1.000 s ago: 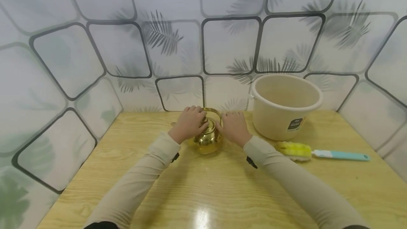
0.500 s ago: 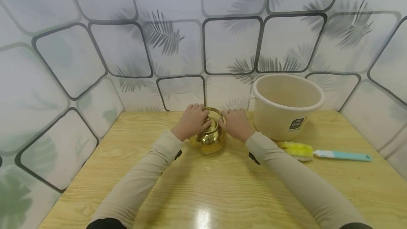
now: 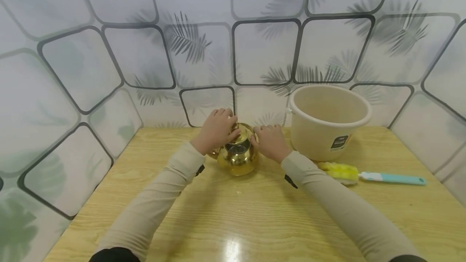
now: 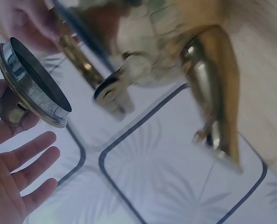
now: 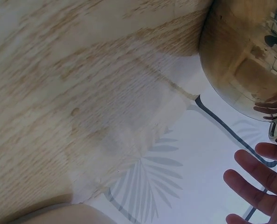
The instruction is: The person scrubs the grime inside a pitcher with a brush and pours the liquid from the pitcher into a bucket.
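Note:
A shiny gold kettle (image 3: 238,164) stands on the wooden table, its round mouth uncovered and its spout (image 4: 213,88) toward the left. My left hand (image 3: 215,132) holds the kettle's lid (image 3: 242,134) tilted above the mouth. In the left wrist view, thumb and forefinger pinch the lid's knob (image 4: 10,109), while the other fingers spread out. My right hand (image 3: 271,142) pinches the right side of the kettle's raised handle (image 4: 78,60). The right wrist view shows its loose fingers beside the kettle's rounded body (image 5: 245,51); the thumb's hold is hidden there.
A cream bucket (image 3: 320,140) stands behind and right of my right hand. A brush with a yellow sponge head (image 3: 338,172) and a light blue handle (image 3: 398,178) lies in front of it. Patterned wall covering (image 3: 204,60) rises at the table's back edge.
My left hand has lifted the lid off the kettle and tilted it, moving up and slightly left. The kettle's mouth now shows. My right hand has stayed at the handle.

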Tool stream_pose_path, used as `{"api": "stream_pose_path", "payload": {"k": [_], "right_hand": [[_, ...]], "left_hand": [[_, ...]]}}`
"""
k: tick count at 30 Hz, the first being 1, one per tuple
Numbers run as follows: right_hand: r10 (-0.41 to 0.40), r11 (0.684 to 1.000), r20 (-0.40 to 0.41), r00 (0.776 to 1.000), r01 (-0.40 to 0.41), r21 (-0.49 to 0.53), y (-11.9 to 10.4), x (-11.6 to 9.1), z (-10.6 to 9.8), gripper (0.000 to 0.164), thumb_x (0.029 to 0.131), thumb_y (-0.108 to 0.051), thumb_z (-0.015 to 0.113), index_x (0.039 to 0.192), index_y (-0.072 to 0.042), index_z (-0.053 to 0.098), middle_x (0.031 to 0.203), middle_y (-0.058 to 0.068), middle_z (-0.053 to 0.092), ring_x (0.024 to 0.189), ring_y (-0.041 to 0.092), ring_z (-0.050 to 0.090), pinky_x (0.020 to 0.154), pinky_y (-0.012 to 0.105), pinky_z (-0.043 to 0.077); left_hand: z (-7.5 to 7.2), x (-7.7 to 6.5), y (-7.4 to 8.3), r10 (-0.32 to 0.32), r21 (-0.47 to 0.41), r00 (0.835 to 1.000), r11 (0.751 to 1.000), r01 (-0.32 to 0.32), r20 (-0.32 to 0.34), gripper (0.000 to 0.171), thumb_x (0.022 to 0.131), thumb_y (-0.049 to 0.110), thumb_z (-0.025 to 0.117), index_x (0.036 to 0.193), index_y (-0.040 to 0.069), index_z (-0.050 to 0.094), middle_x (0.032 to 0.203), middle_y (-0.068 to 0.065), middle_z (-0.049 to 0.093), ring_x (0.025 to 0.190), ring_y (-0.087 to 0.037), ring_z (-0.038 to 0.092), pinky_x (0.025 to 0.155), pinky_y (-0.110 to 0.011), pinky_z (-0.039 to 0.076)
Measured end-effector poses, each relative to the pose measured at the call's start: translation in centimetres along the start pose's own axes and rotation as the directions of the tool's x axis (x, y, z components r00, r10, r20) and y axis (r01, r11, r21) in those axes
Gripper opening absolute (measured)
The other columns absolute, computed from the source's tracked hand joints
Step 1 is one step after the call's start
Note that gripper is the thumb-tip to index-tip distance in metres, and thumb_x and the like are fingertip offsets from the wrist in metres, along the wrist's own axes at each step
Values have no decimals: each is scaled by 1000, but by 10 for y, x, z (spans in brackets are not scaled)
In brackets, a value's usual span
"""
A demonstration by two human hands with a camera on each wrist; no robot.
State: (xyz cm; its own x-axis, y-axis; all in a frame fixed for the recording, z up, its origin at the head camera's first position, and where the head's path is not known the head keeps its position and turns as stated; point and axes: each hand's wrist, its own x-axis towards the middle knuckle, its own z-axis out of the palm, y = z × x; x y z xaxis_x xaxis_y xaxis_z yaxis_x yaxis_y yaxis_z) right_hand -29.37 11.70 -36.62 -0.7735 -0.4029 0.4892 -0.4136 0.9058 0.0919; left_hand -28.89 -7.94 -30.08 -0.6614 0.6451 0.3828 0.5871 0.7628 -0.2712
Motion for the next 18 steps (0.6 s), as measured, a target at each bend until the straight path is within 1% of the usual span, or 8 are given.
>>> {"api": "stream_pose_path", "payload": {"k": [4,6,9,12,14,18], "right_hand": [[3,1000,-5,1000,-3,5,0,1,2,23,90,-29,53,80,-10,62,66,5,63,56,24,56,58,39,42],[5,1000,-1,1000,-5,8,0,1,2,23,90,-28,52,80,-10,62,65,5,62,56,24,56,58,39,42],[10,1000,3,1000,-10,15,1,1,3,21,90,-27,52,79,-10,60,64,5,61,55,23,54,59,38,41],[8,1000,-3,1000,-8,14,1,2,3,21,90,-27,53,78,-11,60,61,4,59,53,21,51,58,37,41],[4,1000,-4,1000,-4,13,1,2,3,21,89,-27,53,77,-11,59,61,4,58,52,20,50,58,37,40],[4,1000,12,1000,-4,23,1,2,2,21,89,-26,53,75,-11,58,60,3,56,52,20,49,57,36,39]], "left_hand": [[-18,-1,-7,-16,8,1000,1000,16,1,32,93,40,53,97,9,62,108,-9,60,102,-27,58,95,-42,44],[-26,-4,-12,-24,-3,1000,1000,24,1,32,93,39,52,95,9,61,108,-10,60,104,-28,57,96,-43,43],[-34,-11,-24,-44,-17,999,999,44,15,32,93,39,53,93,8,61,110,-11,59,106,-29,56,98,-44,41],[-37,-23,-38,-83,-45,996,995,85,43,32,92,38,54,92,7,60,110,-12,58,106,-31,55,99,-46,40],[-35,-33,-48,-110,-62,993,992,113,52,32,92,37,55,91,6,60,108,-13,58,104,-32,55,97,-47,40],[-25,-58,-69,-147,-90,988,984,151,50,30,91,34,57,86,5,60,102,-15,58,97,-34,55,92,-49,41]]}}
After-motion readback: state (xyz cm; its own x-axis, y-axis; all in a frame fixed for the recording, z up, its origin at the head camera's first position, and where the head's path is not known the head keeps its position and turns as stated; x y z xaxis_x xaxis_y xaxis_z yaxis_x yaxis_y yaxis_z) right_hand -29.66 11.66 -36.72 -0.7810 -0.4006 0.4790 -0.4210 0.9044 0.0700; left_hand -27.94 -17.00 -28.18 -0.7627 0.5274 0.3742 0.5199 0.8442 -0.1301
